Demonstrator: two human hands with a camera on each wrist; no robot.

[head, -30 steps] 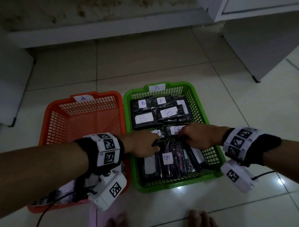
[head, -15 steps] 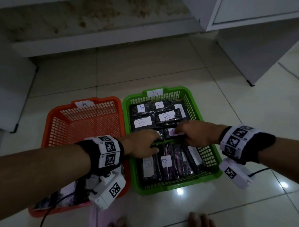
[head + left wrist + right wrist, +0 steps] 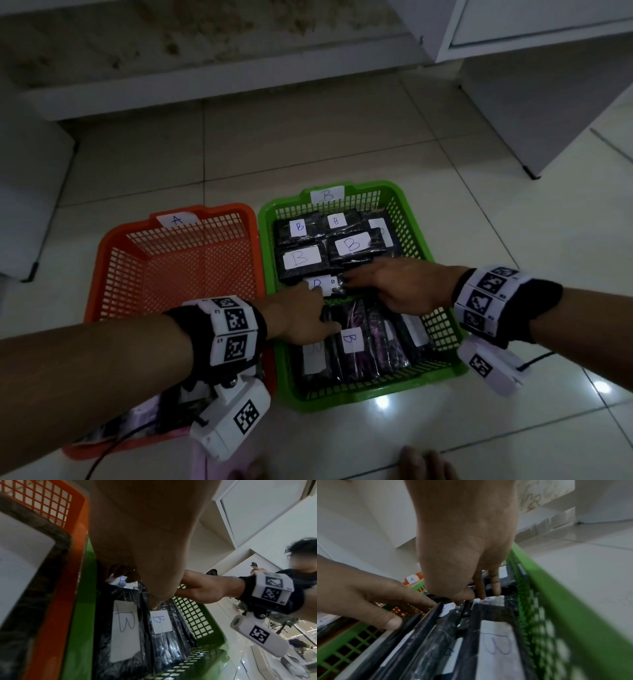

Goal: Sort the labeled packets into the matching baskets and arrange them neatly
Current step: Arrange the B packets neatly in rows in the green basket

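Note:
The green basket (image 3: pixel 442 270) tagged B holds black packets with white B labels: some lie flat (image 3: pixel 301 258) at its far end, and several stand on edge (image 3: pixel 352 339) at its near end. Both hands are inside it. My left hand (image 3: pixel 308 311) rests with straight fingers on the ends of the upright packets (image 3: pixel 423 616) and touches a small B packet (image 3: pixel 322 284). My right hand (image 3: pixel 370 284) lies flat, fingers stretched left, pressing on a packet (image 3: pixel 489 599) in the middle. The orange basket (image 3: pixel 113 246) tagged A has a bare far half. Packets (image 3: pixel 25 561) lie at its near end under my left arm.
The baskets stand side by side on a pale tiled floor (image 3: pixel 513 240). A white cabinet (image 3: pixel 534 102) stands at the back right and another (image 3: pixel 27 205) at the left. A wall ledge (image 3: pixel 205 85) runs behind. Toes (image 3: pixel 424 466) show at the bottom edge.
Both hands have stayed in the green basket and shifted slightly towards its far end. The right hand's fingers have spread from curled to flat over the middle packets.

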